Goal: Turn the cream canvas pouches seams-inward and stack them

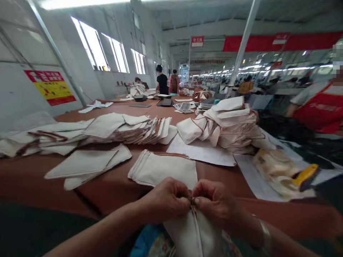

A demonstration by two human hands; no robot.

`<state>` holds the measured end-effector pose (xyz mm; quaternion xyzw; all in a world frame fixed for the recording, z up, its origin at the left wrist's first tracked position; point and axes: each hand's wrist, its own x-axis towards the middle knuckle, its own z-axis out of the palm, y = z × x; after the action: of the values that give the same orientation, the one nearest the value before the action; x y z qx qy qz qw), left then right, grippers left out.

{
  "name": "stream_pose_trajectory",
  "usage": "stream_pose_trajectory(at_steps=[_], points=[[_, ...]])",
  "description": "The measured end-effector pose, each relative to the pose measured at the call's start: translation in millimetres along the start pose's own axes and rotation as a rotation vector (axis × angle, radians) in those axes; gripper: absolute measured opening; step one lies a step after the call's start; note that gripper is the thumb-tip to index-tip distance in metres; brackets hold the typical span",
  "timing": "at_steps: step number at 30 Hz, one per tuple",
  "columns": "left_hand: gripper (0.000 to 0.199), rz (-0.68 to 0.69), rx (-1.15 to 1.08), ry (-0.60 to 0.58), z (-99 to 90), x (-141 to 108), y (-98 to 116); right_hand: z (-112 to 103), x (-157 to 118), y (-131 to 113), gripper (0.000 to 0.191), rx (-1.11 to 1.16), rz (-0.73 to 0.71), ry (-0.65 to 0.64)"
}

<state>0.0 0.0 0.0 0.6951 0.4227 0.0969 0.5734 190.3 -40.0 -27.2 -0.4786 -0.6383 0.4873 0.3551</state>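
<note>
Hands, both: left hand (167, 200) and right hand (214, 201) together at the near edge, fingertips (190, 202) pinched on the top edge of a cream canvas pouch (193, 237), clamped on it from either side. Brown-edged seam at the pinch, partly hidden by the fingers; whether zipper or binding, cannot tell. Pouch hanging downward from the grip, lower part resting over a blue patterned cloth (150, 246) at the person's lap.

Metal bangle (264, 235), on right wrist.

Brown surface (32, 175), running from near to far. Nearest the hands: squared stack of cream pouches (163, 171), just beyond the pinch. Left of it: loose overlapping pouches (85, 164). Farther left and beyond: fanned row of pouches (136, 128). Right: tall heap of pouches (227, 121), partly on a white paper sheet (200, 151). Far right: plastic-wrapped bundle (276, 171) beside a yellow-handled tool (305, 175), blurred, kind unclear.

Far along the surface: dark flat folders (166, 102) and further pouch piles (139, 89).

Right of the surface: co-worker in a red apron (318, 110), apart from the hands. Left wall: red and yellow poster (50, 87).
</note>
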Motion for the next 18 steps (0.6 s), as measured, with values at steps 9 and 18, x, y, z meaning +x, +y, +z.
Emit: stream_pose_trajectory(at_steps=[9,18], points=[[0.026,-0.023,-0.534,-0.115,8.0,-10,-6,-1,-21,10,0.014,-0.182,-0.576,0.002],[0.051,-0.061,-0.443,-0.197,9.0,-17,-6,3,-31,21,0.019,-0.458,-0.772,0.034]])
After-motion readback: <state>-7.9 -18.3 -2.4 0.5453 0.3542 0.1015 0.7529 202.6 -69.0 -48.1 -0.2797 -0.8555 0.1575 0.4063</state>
